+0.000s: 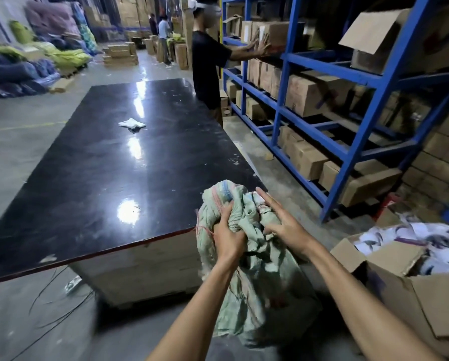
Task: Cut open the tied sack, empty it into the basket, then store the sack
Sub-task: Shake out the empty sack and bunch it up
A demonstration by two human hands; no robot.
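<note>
A crumpled pale green woven sack [254,277] hangs bunched in front of me, beside the near right corner of a black table [108,173]. My left hand [227,237] grips a fistful of its upper folds. My right hand [280,222] presses on the bunched top, with the index finger stretched out and the other fingers curled into the cloth. Red thread runs along the sack's left edge. No basket and no cutting tool is in view.
An open cardboard box [411,287] with white printed items stands at my right. Blue shelving [348,152] stacked with cartons runs along the right. A person [207,63] handles a carton at the shelves beyond the table. A white cloth [131,123] lies on the table.
</note>
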